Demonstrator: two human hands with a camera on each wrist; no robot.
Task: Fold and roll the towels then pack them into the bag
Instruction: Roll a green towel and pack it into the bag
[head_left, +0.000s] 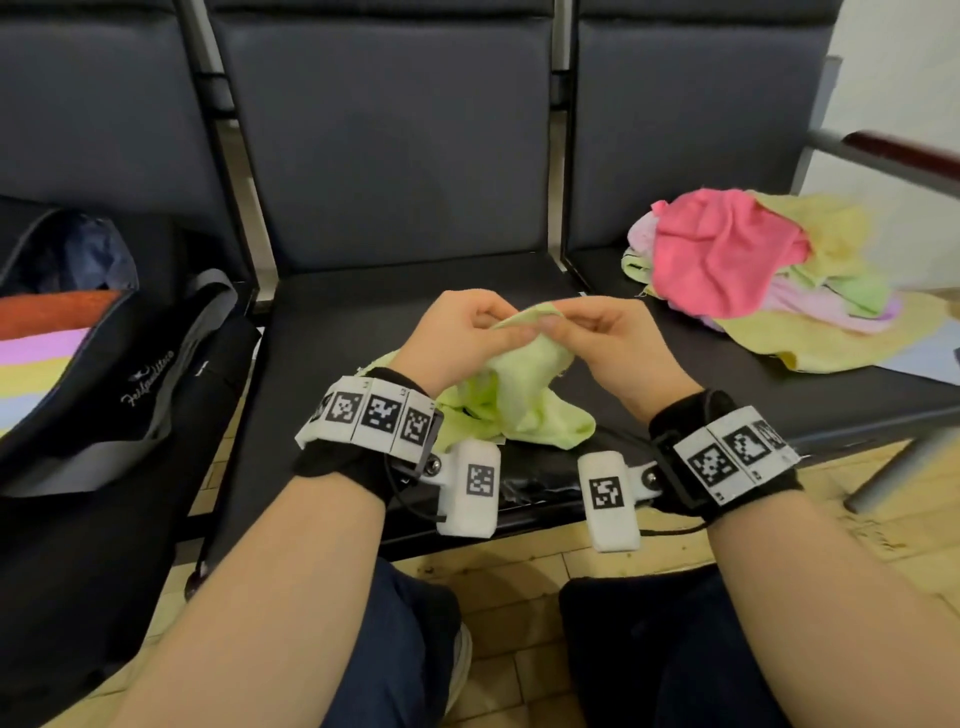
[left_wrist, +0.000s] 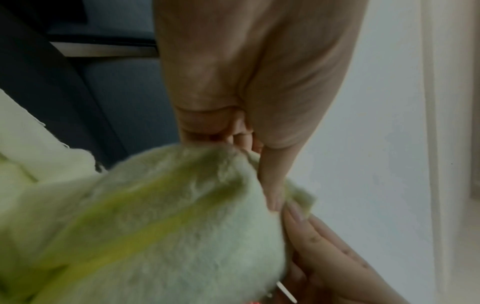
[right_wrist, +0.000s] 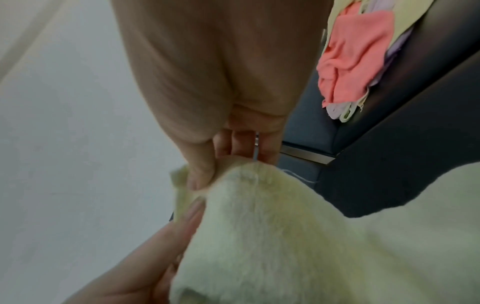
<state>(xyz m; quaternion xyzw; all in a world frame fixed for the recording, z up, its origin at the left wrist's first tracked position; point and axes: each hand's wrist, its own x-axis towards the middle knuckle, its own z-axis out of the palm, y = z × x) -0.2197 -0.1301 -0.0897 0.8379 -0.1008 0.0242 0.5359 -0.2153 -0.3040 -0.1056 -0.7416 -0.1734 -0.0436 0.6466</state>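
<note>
A person seated before a row of dark padded seats works a light green towel (head_left: 511, 395) over the middle seat of the bench (head_left: 363, 322). The left hand (head_left: 457, 332) and the right hand (head_left: 608, 338) meet at the towel's top edge, each with thumb and curled fingers pinching the cloth, the two grips almost touching. From that pinched point the towel hangs down toward 6 o'clock and spreads in loose, crumpled folds on the seat; its long axis runs roughly from 12 to 6 o'clock in the head view, the raised end pointing away from the person. The left wrist view shows the left thumb (left_wrist: 272, 185) pressed on a small upturned corner of the fabric; the right wrist view shows the right thumb (right_wrist: 200, 164) clamping the same edge, with the other hand's fingers just below it.

At 9 o'clock an open black bag (head_left: 119, 374) rests on the neighbouring seat, with orange, pink, yellow and pale blue towels packed (head_left: 47, 348) side by side inside it. At 2 o'clock, on the seat to the right, lies an unsorted heap of towels (head_left: 769, 280), a bright pink one (head_left: 722, 249) on top of yellow, green and lilac cloths. Both wrists carry black straps with white printed marker blocks
</note>
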